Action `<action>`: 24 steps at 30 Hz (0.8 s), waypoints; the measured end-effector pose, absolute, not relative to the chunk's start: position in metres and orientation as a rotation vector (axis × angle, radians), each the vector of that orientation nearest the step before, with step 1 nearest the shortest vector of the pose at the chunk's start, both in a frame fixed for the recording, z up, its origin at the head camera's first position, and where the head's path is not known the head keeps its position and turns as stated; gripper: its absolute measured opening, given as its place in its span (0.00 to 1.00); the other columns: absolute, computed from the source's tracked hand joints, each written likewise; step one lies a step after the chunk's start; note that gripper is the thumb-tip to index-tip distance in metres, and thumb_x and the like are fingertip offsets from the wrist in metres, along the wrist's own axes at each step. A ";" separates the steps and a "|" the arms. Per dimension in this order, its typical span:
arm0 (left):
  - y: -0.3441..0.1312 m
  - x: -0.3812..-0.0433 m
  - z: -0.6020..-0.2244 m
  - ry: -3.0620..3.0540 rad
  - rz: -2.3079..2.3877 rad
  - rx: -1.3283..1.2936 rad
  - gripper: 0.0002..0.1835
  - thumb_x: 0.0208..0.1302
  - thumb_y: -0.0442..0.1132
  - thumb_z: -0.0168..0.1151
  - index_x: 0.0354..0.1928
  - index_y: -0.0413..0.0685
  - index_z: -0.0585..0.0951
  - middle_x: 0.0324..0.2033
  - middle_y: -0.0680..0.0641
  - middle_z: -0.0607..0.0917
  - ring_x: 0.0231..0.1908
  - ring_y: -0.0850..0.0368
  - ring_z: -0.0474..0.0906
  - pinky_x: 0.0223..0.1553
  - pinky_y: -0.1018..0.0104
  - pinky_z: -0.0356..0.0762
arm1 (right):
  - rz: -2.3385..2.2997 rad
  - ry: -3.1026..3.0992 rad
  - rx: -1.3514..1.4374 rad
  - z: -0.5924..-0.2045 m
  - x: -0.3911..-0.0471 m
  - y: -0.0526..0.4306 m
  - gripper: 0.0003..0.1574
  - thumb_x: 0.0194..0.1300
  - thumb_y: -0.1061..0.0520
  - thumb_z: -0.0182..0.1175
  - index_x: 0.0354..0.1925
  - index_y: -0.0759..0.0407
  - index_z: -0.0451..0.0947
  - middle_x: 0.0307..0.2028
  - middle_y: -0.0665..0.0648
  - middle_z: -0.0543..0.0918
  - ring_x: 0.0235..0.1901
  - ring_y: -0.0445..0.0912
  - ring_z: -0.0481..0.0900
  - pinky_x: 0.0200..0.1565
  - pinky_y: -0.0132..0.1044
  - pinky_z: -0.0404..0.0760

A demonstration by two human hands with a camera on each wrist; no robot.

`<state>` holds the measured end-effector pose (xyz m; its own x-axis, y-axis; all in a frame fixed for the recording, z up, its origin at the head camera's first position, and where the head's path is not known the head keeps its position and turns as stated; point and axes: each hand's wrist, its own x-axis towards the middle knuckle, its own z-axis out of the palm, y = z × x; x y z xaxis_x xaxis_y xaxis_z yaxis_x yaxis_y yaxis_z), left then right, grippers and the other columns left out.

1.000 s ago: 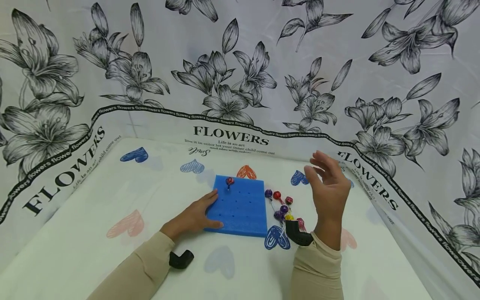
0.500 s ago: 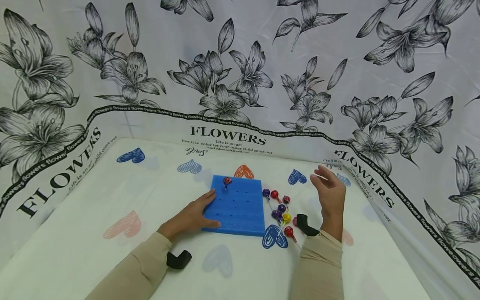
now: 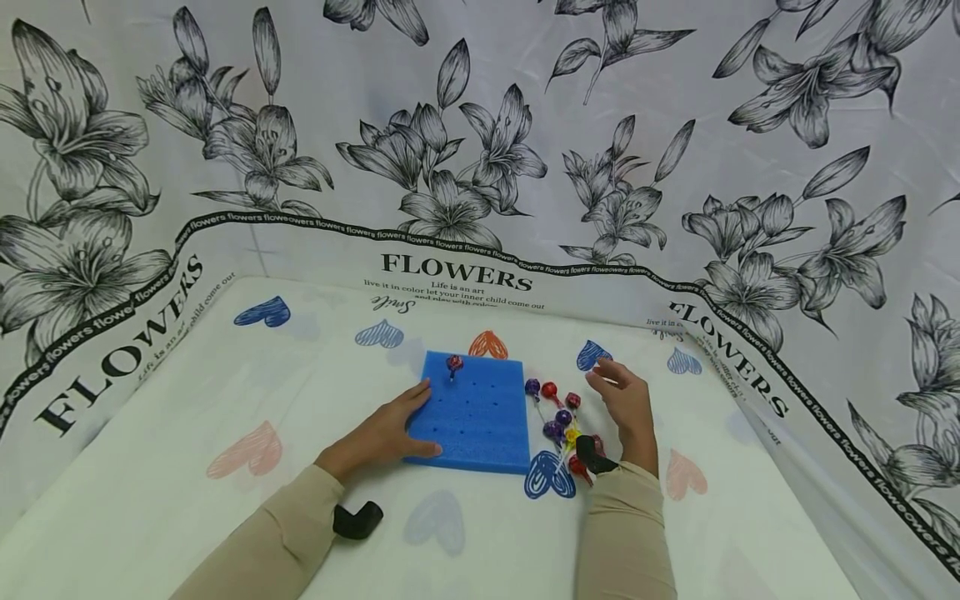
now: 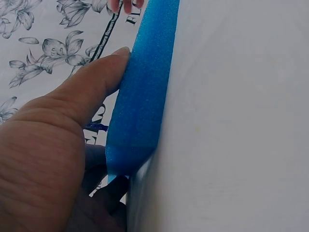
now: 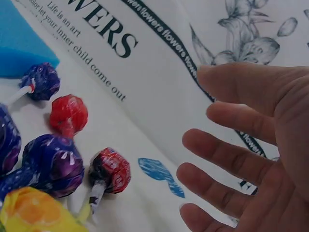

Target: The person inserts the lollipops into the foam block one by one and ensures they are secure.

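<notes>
A blue foam block (image 3: 480, 417) with rows of small holes lies on the cloth. One red-wrapped lollipop (image 3: 454, 362) stands in its far left part, stick down. My left hand (image 3: 378, 433) rests at the block's near left corner. Its thumb (image 4: 104, 72) touches the edge; the other fingers are partly hidden along the left side. My right hand (image 3: 628, 408) is raised over the right side of a group of loose lollipops, its fingers apart and holding nothing. Among these are a purple lollipop (image 5: 53, 164), a red one (image 5: 69, 115), a dark red one (image 5: 110, 170) and a yellow one (image 5: 38, 210).
A white cloth (image 3: 300, 400) printed with hearts covers the table. Behind it hangs a flower-print curtain (image 3: 480, 125). Black wrist mounts (image 3: 357, 520) sit on both forearms; the right one hides some of the lollipops in the head view.
My right hand has moved left and nearer the lollipops, coming down from its higher place a second ago. The left hand and the foam block have stayed together. The view shifted slightly.
</notes>
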<state>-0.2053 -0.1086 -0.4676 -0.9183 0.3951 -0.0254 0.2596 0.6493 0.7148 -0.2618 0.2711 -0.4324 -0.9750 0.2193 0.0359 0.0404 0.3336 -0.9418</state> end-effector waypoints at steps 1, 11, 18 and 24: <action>-0.109 -0.205 -0.468 2.688 1.120 0.537 0.56 0.51 0.59 0.73 0.75 0.43 0.54 0.74 0.47 0.50 0.72 0.43 0.44 0.67 0.45 0.51 | 1.692 -2.479 -0.248 -0.435 -0.263 0.271 0.31 0.63 0.52 0.66 0.63 0.58 0.74 0.55 0.61 0.77 0.55 0.55 0.74 0.58 0.50 0.70; -0.108 -0.206 -0.467 2.692 1.120 0.535 0.56 0.50 0.59 0.73 0.75 0.44 0.54 0.74 0.47 0.49 0.72 0.43 0.44 0.67 0.46 0.51 | 1.603 -2.750 -0.220 -0.447 -0.268 0.266 0.32 0.66 0.53 0.63 0.65 0.59 0.71 0.58 0.65 0.76 0.61 0.60 0.67 0.62 0.59 0.62; -0.108 -0.206 -0.468 2.692 1.121 0.512 0.56 0.50 0.59 0.73 0.75 0.44 0.54 0.74 0.47 0.49 0.72 0.43 0.44 0.67 0.45 0.50 | 1.574 -2.795 -0.260 -0.451 -0.266 0.262 0.27 0.65 0.58 0.64 0.61 0.60 0.75 0.53 0.64 0.79 0.54 0.59 0.74 0.59 0.57 0.67; -0.107 -0.204 -0.466 2.689 1.116 0.499 0.56 0.50 0.58 0.73 0.75 0.44 0.55 0.74 0.47 0.50 0.72 0.43 0.44 0.67 0.46 0.50 | 1.552 -2.786 -0.337 -0.454 -0.266 0.260 0.24 0.66 0.58 0.63 0.60 0.59 0.76 0.52 0.62 0.80 0.55 0.58 0.74 0.60 0.54 0.68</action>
